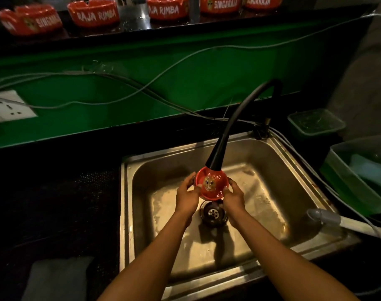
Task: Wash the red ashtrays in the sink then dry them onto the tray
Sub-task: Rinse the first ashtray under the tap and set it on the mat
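held ashtray: one red ashtray (pixel 211 184) is held over the sink (pixel 272 153), bowl tilted toward the camera, lion print visible inside.
left grip: left hand (pixel 186 195) is clamped on the ashtray's left rim, fingers curled round the edge.
right grip: right hand (pixel 234 197) is clamped on the right rim, thumb over the edge.
key relation: ashtray lies directly between both grips, slightly beyond the fingertips; neither hand is clearly nearer, both are touching it.
long axis: none to speak of, the ashtray is round; its open face is turned up and toward the person.
faucet: black hose spout (pixel 215 158) ends just beyond the grips, its nozzle at the ashtray's far rim; water flow cannot be told.
drain: drain (pixel 213 212) sits below and nearer than the grips.
step judged: rinsing in hand, drying not yet done.
remaining ashtrays: five more ashtrays (pixel 93 14) are seen on the shelf (pixel 141 27) well beyond and above the grips, blurred.
tray: not identified with certainty; a dark mat (pixel 61 203) lies on the bench left of the grips.
next move judged: a turn of the ashtray between both grips is called for, so the underside is reached by water.
risk judged: slip from wet rims into the sink.
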